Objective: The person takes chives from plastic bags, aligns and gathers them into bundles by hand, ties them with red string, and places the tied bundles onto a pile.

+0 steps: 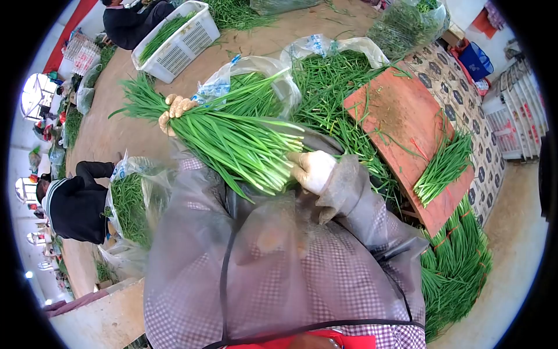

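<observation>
A large bunch of green Chinese chives (232,136) lies across in front of my chest, leaf tips to the left and pale stem ends to the right. My left hand (177,111), in a tan-palmed glove, is wrapped round the leafy end. At the pale stem ends my right hand (314,170), gloved in white with tan fingertips, has its fingers closed on the stems. A clear plastic bag of loose chives (337,84) lies open just beyond. To the right, a smaller bunch of chives (444,168) rests on a reddish board (398,102).
Tied chive bundles (459,262) are stacked below the board. A white crate (180,49) holds greens at the back. One person (75,198) sits at left beside a bag of greens (129,203); another person (131,23) is behind the crate. White crates (514,116) stand at right.
</observation>
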A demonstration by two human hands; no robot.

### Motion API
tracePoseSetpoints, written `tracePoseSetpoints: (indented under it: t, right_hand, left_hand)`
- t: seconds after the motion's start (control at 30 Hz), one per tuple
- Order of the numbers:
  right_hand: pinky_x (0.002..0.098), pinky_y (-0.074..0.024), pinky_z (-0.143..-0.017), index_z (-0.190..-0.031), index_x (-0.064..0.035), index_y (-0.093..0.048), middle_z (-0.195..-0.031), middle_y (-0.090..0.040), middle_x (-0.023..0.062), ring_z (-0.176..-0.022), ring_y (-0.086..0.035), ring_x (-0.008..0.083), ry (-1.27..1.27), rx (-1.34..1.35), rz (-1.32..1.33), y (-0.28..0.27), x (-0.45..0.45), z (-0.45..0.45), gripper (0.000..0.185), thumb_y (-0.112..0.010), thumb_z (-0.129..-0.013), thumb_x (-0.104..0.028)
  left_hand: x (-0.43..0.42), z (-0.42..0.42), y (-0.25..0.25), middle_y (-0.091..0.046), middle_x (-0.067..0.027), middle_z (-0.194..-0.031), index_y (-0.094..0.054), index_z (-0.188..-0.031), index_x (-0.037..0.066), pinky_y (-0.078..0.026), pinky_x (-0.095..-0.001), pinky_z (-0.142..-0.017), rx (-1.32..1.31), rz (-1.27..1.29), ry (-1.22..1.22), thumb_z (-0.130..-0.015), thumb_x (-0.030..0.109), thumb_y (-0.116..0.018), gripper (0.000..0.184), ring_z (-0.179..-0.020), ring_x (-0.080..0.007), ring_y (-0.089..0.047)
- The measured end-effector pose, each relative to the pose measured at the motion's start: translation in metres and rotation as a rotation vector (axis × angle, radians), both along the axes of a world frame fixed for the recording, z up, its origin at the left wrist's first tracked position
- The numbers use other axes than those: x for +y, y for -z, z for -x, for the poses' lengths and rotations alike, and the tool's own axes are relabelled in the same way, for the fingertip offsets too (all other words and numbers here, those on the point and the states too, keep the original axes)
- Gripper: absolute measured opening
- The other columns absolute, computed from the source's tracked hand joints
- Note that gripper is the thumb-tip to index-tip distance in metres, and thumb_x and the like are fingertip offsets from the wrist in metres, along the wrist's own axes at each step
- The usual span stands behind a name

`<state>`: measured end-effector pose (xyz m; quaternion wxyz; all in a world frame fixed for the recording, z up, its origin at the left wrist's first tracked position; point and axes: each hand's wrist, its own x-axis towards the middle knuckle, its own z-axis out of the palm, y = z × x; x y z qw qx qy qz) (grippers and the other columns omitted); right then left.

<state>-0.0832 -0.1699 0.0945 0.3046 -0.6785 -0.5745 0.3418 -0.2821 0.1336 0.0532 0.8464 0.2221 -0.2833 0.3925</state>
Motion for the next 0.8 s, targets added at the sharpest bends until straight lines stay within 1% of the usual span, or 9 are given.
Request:
tracePoseSetpoints:
  t: [0.03, 0.07, 0.17, 0.2, 0.27, 0.33, 0.4, 0.6, 0.8]
  right_hand:
    - [0.0372, -0.0486, -0.056, -0.105, -0.0012, -0.064, -0.072, -0.065, 0.0175, -0.057, -0.061, 0.0271, -0.033, 0.302, 0.178, 0.000, 0.005, -0.001, 0.037, -0.053, -0.091, -0.034]
    - [0.0372, -0.0486, -0.056, -0.105, -0.0012, -0.064, -0.072, -0.065, 0.0175, -0.057, -0.061, 0.0271, -0.032, 0.301, 0.178, -0.004, 0.007, 0.001, 0.037, -0.053, -0.091, -0.034]
    - [0.0225, -0.0359, -0.042, -0.107, -0.0001, -0.059, -0.066, -0.062, 0.0011, -0.045, -0.049, 0.0082, 0.220, 0.970, 0.283, -0.006, 0.013, 0.006, 0.030, -0.062, -0.090, -0.025]
    - [0.0225, -0.0359, -0.042, -0.107, -0.0001, -0.059, -0.066, -0.062, 0.0011, -0.045, -0.049, 0.0082, 0.218, 0.973, 0.287, 0.014, 0.015, 0.003, 0.030, -0.062, -0.090, -0.025]
    - [0.0217, -0.0318, -0.038, -0.108, -0.0009, -0.058, -0.063, -0.059, 0.0006, -0.043, -0.047, 0.0076, -0.002, 2.005, 0.182, 0.037, 0.018, -0.008, 0.029, -0.066, -0.088, -0.019]
    - [0.0216, -0.0278, -0.035, -0.103, -0.0031, -0.061, -0.060, -0.056, 0.0003, -0.039, -0.042, 0.0068, 0.111, 1.873, 0.164, 0.027, 0.022, 0.000, 0.022, -0.067, -0.086, -0.016]
    - [0.0226, -0.0267, -0.034, -0.097, -0.0036, -0.063, -0.056, -0.053, -0.0004, -0.036, -0.038, 0.0071, 0.405, 1.306, 0.143, 0.017, 0.023, 0.006, 0.017, -0.068, -0.085, -0.013]
    - [0.0238, -0.0268, -0.033, -0.098, 0.0001, -0.066, -0.051, -0.052, 0.0013, -0.035, -0.040, 0.0076, 0.498, 1.183, 0.070, 0.025, 0.026, 0.007, 0.017, -0.067, -0.082, -0.006]
    - [0.0251, -0.0290, -0.032, -0.099, 0.0020, -0.065, -0.057, -0.057, 0.0039, -0.036, -0.043, 0.0086, 0.475, 1.305, -0.023, 0.025, 0.024, 0.009, 0.018, -0.067, -0.083, -0.007]
  left_hand:
    - [0.001, 0.001, 0.000, -0.051, 0.0011, -0.080, -0.047, -0.105, 0.005, -0.039, -0.0296, -0.086, -0.003, -0.010, 0.000, -0.080, 0.011, -0.056, 0.027, -0.078, -0.0117, -0.050]
    - [0.000, 0.001, -0.001, -0.051, 0.0011, -0.080, -0.047, -0.105, 0.005, -0.039, -0.0299, -0.086, -0.007, -0.020, -0.002, -0.080, 0.011, -0.056, 0.027, -0.078, -0.0118, -0.050]
    - [-0.005, 0.002, -0.001, -0.051, 0.0011, -0.079, -0.047, -0.106, 0.005, -0.039, -0.0305, -0.087, 0.018, 0.032, -0.039, -0.080, 0.011, -0.056, 0.028, -0.079, -0.0120, -0.050]
    - [-0.005, 0.004, 0.000, -0.051, 0.0011, -0.079, -0.047, -0.106, 0.005, -0.039, -0.0305, -0.087, 0.022, 0.034, -0.043, -0.080, 0.011, -0.056, 0.028, -0.079, -0.0120, -0.050]
    - [-0.001, 0.004, 0.001, -0.050, 0.0010, -0.080, -0.048, -0.107, 0.004, -0.039, -0.0308, -0.088, -0.005, 0.014, -0.074, -0.081, 0.012, -0.055, 0.028, -0.080, -0.0123, -0.050]
    - [0.003, 0.006, 0.003, -0.050, 0.0011, -0.080, -0.048, -0.107, 0.004, -0.039, -0.0310, -0.088, -0.004, -0.015, -0.066, -0.082, 0.012, -0.054, 0.028, -0.081, -0.0124, -0.050]
    - [0.003, 0.007, 0.005, -0.050, 0.0006, -0.080, -0.047, -0.108, 0.004, -0.039, -0.0317, -0.089, 0.019, -0.004, -0.082, -0.082, 0.012, -0.053, 0.028, -0.081, -0.0130, -0.050]
    - [0.005, 0.008, 0.002, -0.050, -0.0011, -0.079, -0.047, -0.109, 0.003, -0.039, -0.0339, -0.091, 0.086, 0.015, -0.085, -0.081, 0.012, -0.054, 0.031, -0.082, -0.0148, -0.051]
    - [0.001, -0.001, 0.004, -0.050, -0.0013, -0.080, -0.047, -0.111, 0.003, -0.038, -0.0348, -0.091, 0.054, 0.040, -0.052, -0.081, 0.011, -0.053, 0.032, -0.083, -0.0150, -0.051]
